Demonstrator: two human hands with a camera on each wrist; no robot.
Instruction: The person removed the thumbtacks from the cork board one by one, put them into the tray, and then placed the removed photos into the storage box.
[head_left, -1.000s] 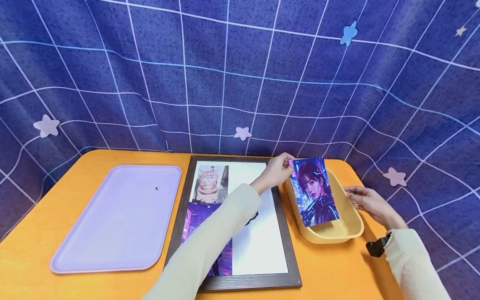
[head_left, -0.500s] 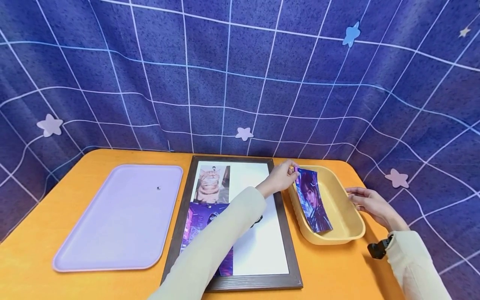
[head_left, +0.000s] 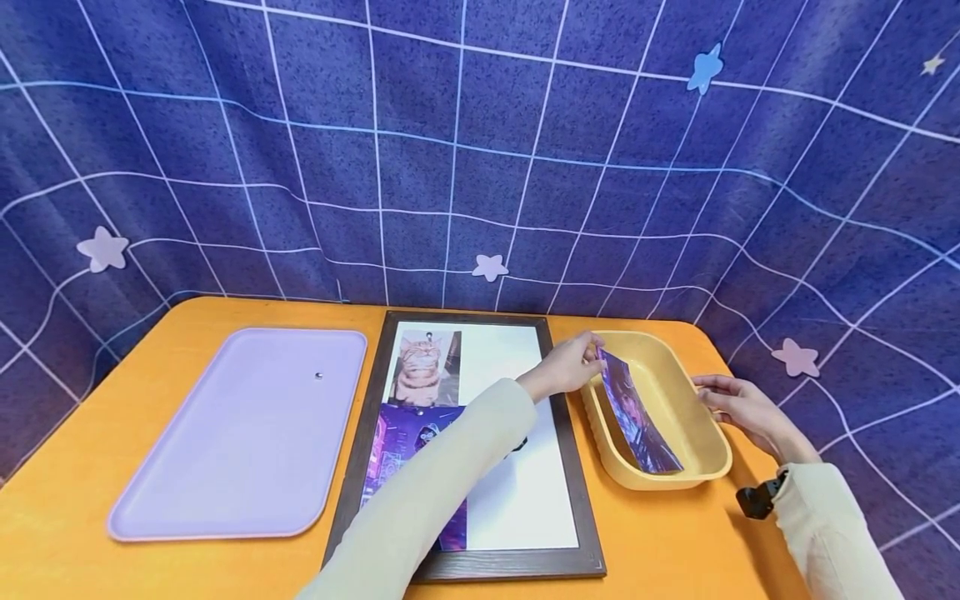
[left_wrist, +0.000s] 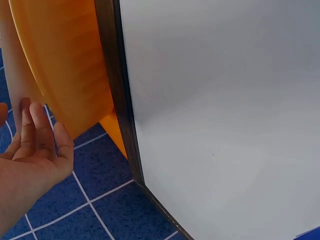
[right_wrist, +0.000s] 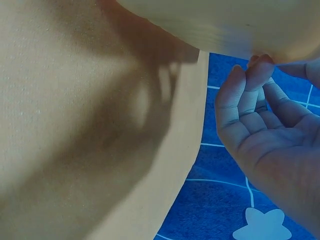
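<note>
My left hand [head_left: 568,364] pinches a glossy picture print [head_left: 633,417] by its upper left corner. The print, purple and blue with a figure on it, hangs slanted and slightly bowed inside the yellow basin [head_left: 678,367], its lower end near the front wall. In the left wrist view, the curled fingers of the left hand [left_wrist: 37,150] meet the print's pale back [left_wrist: 20,80] beside the basin wall. At the basin's right side, my right hand [head_left: 750,412] holds the rim; the right wrist view shows its bent fingertips [right_wrist: 260,70] at the edge.
A dark-framed white board [head_left: 517,500] lies left of the basin, bearing a cat picture [head_left: 417,371] and a purple picture [head_left: 397,442], partly behind my left sleeve. Farther left is a lilac tray [head_left: 247,433] with a small shiny piece [head_left: 318,375]. A blue curtain [head_left: 420,150] hangs behind.
The print has come down into the basin and tilted, so its face shows narrower. My left hand has moved slightly right and lower. The right hand stays at the rim.
</note>
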